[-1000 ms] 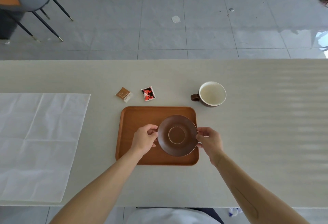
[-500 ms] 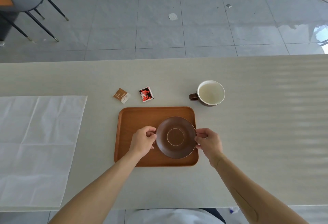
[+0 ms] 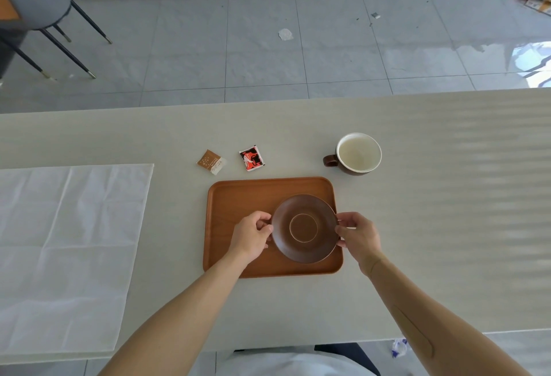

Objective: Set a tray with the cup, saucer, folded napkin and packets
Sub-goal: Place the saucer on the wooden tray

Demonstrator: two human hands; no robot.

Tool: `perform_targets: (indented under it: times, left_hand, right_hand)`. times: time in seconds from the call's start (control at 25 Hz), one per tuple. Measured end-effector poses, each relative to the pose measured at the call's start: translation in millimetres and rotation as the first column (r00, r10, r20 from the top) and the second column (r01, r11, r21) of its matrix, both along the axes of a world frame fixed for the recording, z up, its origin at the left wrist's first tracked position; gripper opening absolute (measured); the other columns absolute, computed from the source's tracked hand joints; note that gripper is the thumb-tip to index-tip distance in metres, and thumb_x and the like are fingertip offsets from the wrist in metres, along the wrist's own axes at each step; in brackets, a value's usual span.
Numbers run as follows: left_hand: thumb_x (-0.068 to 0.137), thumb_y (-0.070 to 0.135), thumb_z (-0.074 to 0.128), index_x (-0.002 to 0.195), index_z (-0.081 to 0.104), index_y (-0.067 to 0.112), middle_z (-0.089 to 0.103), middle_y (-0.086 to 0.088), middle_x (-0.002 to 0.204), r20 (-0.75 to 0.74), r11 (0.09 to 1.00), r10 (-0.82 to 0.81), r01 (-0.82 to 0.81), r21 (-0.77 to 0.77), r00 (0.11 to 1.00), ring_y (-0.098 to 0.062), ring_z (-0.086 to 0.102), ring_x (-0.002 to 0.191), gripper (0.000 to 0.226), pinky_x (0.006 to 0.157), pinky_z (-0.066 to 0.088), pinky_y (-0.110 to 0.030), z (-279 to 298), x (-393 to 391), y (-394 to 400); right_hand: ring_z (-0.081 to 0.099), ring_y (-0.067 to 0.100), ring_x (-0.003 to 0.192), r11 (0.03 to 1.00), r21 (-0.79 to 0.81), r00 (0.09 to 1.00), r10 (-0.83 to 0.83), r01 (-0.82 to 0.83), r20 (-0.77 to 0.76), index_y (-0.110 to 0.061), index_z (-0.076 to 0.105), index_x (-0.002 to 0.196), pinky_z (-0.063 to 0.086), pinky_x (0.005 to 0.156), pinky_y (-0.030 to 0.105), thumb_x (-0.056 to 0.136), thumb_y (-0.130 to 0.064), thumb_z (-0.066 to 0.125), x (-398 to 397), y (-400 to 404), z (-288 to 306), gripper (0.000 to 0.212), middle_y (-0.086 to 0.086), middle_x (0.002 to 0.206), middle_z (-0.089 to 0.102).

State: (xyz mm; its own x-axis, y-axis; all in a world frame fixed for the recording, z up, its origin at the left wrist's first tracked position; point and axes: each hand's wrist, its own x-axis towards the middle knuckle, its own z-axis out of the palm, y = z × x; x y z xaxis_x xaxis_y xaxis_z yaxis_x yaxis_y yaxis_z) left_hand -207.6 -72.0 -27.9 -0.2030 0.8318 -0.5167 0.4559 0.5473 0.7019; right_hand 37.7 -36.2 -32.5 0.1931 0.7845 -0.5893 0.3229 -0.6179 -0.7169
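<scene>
The saucer (image 3: 304, 228) sits over the right half of the wooden tray (image 3: 238, 197), its right rim reaching almost to the tray's right lip. Both hands hold it by opposite edges: the left hand (image 3: 252, 235) pinches the left rim with curled fingers, the right hand (image 3: 357, 234) pinches the right rim likewise. Whether the saucer rests flat on the tray or hangs just above it is hard to tell from this high view; no clear shadow shows beneath it.

To finish this step well, the saucer should probably go down level, both sides together, and a little inward from the tray's lip so it does not ride up on the raised edge. Room should be kept on the tray's left half for the napkin and packets. The fingers should slip out sideways once it rests.

Both forearms come in from below, converging toward the tray, wrists roughly level.

Beyond the tray on the worktop (image 3: 447, 197) lie the brown packet (image 3: 211, 162) and the red packet (image 3: 252, 158), side by side but apart. The cup (image 3: 356, 153) stands off the tray's far right corner, handle to the left. The napkin (image 3: 65, 244) lies unfolded, well to the left.
</scene>
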Motion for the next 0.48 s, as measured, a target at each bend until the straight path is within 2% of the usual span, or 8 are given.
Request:
perform_targets:
  times: [0.16,0.32,0.4,0.48]
  left_hand:
    - [0.094,0.017,0.061,0.119,0.062,0.017,0.067,0.0,0.094,-0.015,0.998,-0.058,0.057,-0.005,0.998,-0.009,0.069,0.075,0.026,0.068,0.061,-0.028,0.2,-3.8,0.3]
    - [0.094,0.024,0.061,0.121,0.06,0.019,0.067,0.0,0.1,-0.064,0.985,-0.173,0.172,-0.02,0.983,-0.013,0.069,0.081,0.028,0.074,0.059,-0.03,2.6,-9.1,4.1]
    - [0.092,0.03,0.061,0.119,0.062,0.021,0.068,0.003,0.102,-0.153,0.972,-0.234,0.235,-0.01,0.96,-0.013,0.065,0.088,0.028,0.071,0.052,-0.024,5.3,-14.3,11.2]
    - [0.091,0.034,0.061,0.115,0.065,0.023,0.068,0.005,0.102,-0.221,0.96,-0.269,0.279,0.011,0.937,-0.01,0.061,0.093,0.026,0.071,0.045,-0.021,10.3,-17.0,23.6]
  right_hand:
    - [0.067,0.02,0.076,1.0,0.028,1.0,-0.009,0.008,0.023,-0.018,0.07,0.098,0.061,0.064,0.033,0.086,-0.002,0.062,-4.3,-2.3,3.0,0.022,0.001,0.087,0.067]
    - [0.068,0.023,0.08,0.999,0.006,0.999,0.04,-0.04,0.031,-0.021,0.068,0.104,0.06,0.079,0.043,0.087,-0.013,0.063,1.8,-2.8,7.1,0.02,-0.001,0.088,0.07]
    - [0.066,0.021,0.088,0.992,0.041,0.985,0.112,-0.119,0.132,-0.024,0.067,0.106,0.057,0.082,0.04,0.088,-0.025,0.064,12.2,-2.8,10.2,0.018,-0.003,0.094,0.069]
    - [0.062,0.02,0.099,0.972,0.107,0.932,0.163,-0.208,0.325,-0.025,0.065,0.112,0.053,0.083,0.037,0.091,-0.03,0.061,27.9,-1.5,11.3,0.022,-0.001,0.106,0.066]
